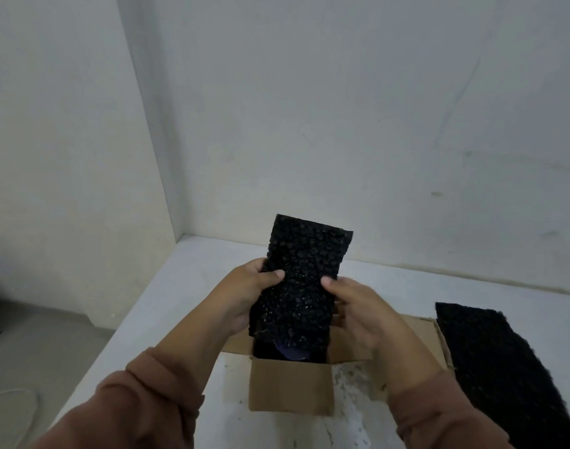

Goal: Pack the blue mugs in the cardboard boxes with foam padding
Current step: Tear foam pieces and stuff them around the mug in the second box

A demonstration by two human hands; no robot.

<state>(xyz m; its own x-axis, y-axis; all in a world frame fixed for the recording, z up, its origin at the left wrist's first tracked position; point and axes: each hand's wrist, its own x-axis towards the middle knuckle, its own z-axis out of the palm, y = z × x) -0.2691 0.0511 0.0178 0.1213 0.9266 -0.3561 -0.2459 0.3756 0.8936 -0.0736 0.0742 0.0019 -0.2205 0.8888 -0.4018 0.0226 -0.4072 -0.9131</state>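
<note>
- Foam piece point(304, 280), pinched in your left hand point(244, 296) and right hand point(364, 315), may buckle entering the cardboard box point(290, 387).
- Forced, it could knock the blue mug point(293, 351).

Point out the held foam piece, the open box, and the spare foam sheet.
held foam piece point(304, 254): head view, upper middle of its bumpy face.
open box point(290, 387): head view, near front flap.
spare foam sheet point(497, 367): head view, middle of its top.
</note>
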